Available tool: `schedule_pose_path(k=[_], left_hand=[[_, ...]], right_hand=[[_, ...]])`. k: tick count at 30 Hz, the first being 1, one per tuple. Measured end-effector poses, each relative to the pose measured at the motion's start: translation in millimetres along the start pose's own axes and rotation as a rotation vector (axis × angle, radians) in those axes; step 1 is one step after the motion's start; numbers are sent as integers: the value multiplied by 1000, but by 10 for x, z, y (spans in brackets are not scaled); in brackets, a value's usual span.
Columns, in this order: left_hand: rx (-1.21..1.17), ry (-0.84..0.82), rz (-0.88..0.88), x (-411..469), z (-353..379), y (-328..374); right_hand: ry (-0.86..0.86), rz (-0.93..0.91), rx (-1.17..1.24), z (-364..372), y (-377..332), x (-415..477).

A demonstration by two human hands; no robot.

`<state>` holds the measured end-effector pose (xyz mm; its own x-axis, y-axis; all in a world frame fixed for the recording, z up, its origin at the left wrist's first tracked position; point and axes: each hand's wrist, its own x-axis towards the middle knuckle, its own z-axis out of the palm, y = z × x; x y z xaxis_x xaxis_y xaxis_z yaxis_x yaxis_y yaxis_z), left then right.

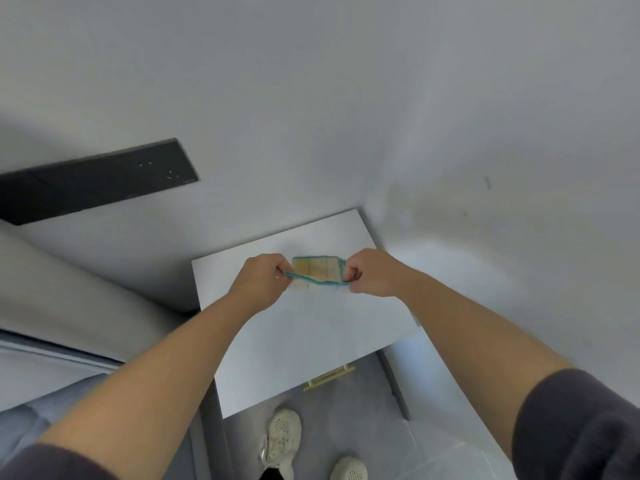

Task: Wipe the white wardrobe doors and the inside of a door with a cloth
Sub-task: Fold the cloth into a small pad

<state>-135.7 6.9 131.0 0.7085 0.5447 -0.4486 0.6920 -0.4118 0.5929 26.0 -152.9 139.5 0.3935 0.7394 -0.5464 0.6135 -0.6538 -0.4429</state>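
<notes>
Pinching the left end of the teal-edged cloth in my left hand, I hold it stretched taut above the white cabinet top; my right hand grips its right end, fingers curled, over that same top.

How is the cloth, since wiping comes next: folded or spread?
Folded: the cloth is a narrow strip, left hand and right hand pinching its ends.

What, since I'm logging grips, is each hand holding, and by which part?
One folded cloth, held between them: the left hand pinches its left end, the right hand its right end.
</notes>
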Motion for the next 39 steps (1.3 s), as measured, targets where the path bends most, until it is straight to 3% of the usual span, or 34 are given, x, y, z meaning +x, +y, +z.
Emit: schedule_pose_path(k=[4, 8, 19, 32, 39], left_hand=[[65, -234, -51, -131, 266, -321], [102, -289, -53, -75, 431, -485], [62, -54, -85, 642, 720, -615], [135, -8, -167, 1216, 964, -736], [-35, -26, -293, 1176, 1011, -704]], right_hand=[[-193, -1, -4, 442, 128, -26], [-253, 17, 5, 700, 236, 58], [86, 113, 110, 836, 480, 668], [196, 269, 84, 1035, 616, 1179], [235, 231, -1, 1098, 655, 1220]])
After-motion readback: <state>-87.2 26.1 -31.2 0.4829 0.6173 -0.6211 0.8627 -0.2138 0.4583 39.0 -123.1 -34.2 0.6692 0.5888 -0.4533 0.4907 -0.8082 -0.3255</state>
